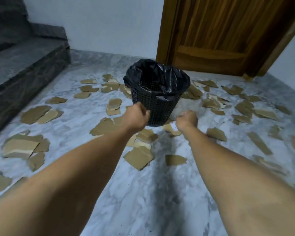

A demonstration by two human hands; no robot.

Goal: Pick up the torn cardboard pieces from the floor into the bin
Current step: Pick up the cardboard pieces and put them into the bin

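A black mesh bin (158, 106) lined with a black bag stands on the marble floor, mid-frame. Torn brown cardboard pieces lie scattered all around it, for example a big piece (139, 157) near my arms and another cardboard piece (215, 133) by my right wrist. My left hand (136, 116) is stretched out at the bin's lower left side, fingers curled in, with nothing visible in it. My right hand (186, 120) hovers just right of the bin's base, also curled into a loose fist and slightly blurred. Nothing shows inside the bin.
Dark stone steps (24, 65) rise on the left. A wooden door (220, 34) stands behind the bin on the right, with a white wall (109, 23) between. Bare marble floor (152, 201) lies between my forearms.
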